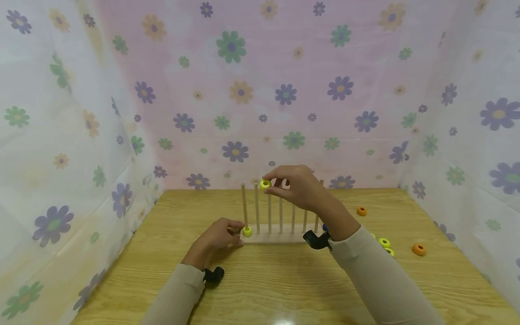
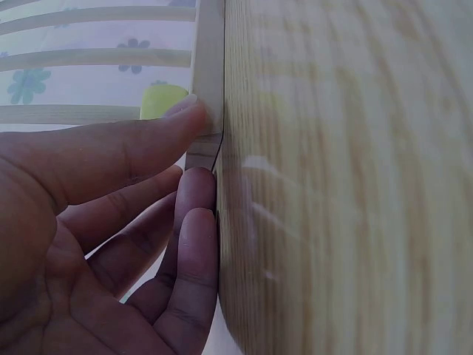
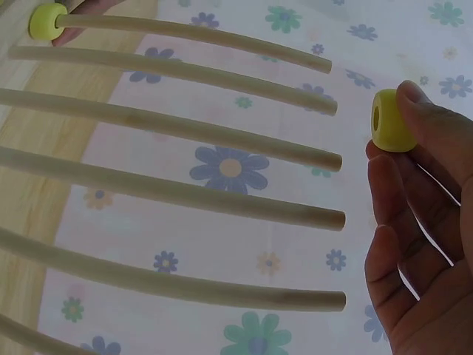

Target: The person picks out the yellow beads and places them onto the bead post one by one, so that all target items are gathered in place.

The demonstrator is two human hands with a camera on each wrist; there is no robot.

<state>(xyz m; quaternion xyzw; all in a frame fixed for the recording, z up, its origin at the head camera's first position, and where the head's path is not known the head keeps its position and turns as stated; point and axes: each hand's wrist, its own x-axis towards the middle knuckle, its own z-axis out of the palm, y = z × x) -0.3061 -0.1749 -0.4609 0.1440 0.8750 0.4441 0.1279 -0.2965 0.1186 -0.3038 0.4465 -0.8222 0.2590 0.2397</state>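
A wooden peg rack [image 1: 276, 238] with a row of upright pegs stands on the table. My right hand [image 1: 302, 187] pinches a yellow ring [image 1: 265, 185] between thumb and fingers, close to the peg tops near the rack's left part. In the right wrist view, this ring [image 3: 395, 126] is clear of the peg ends, its hole turned towards them. Another yellow ring [image 1: 247, 232] sits at the foot of the leftmost peg. My left hand [image 1: 221, 233] grips the left end of the rack's base, and the left wrist view shows the thumb [image 2: 148, 144] against it and fingers curled at its end.
Right of the rack lie several yellow rings [image 1: 384, 243], partly behind my right sleeve. Two orange rings are there too, one farther back [image 1: 361, 211] and one nearer [image 1: 419, 249]. A blue piece [image 1: 325, 227] shows beside my right wrist. Flowered cloth [image 1: 260, 135] surrounds the table.
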